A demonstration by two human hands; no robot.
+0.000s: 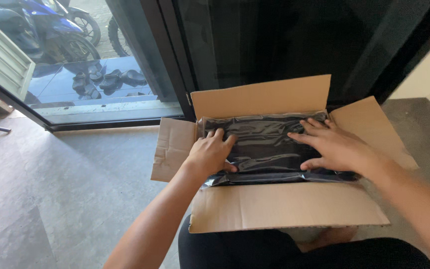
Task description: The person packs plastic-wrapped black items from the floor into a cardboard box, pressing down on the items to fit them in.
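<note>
An open cardboard box (284,205) sits on the floor in front of me with all flaps folded outward. Inside lies a shiny black plastic-wrapped package (264,140) that fills the box. My left hand (209,152) rests on the package's left end, fingers curled over its near edge. My right hand (335,144) lies flat on the package's right side, fingers spread and pointing left. Neither hand grips anything.
The box stands on a grey tiled floor (65,199) next to a dark glass door frame (172,60). Outside the glass, at upper left, stand a blue motorbike (41,25) and several dark shoes (108,82). My dark-clothed legs (255,251) are under the near flap.
</note>
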